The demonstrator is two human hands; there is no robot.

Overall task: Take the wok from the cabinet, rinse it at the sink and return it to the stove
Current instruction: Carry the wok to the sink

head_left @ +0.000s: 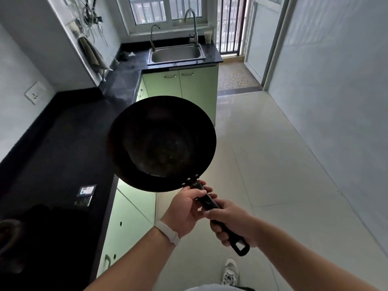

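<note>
Judging by the round black metal wok [161, 143], gripped by its handle in the left hand [184, 208] and right hand [233, 223], the cabinet step is done. It looks dry, so rinsing at the distant stainless steel sink [176, 53] and the stove return probably remain.

A narrow home kitchen: steel sink [176, 53] under the window [165, 10], black countertop [63, 131], green cabinets [189, 89], probably a stove [12, 238] at near left.

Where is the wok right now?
Head view, centre: the wok is held by its handle in the left hand and right hand, short of the sink.
</note>
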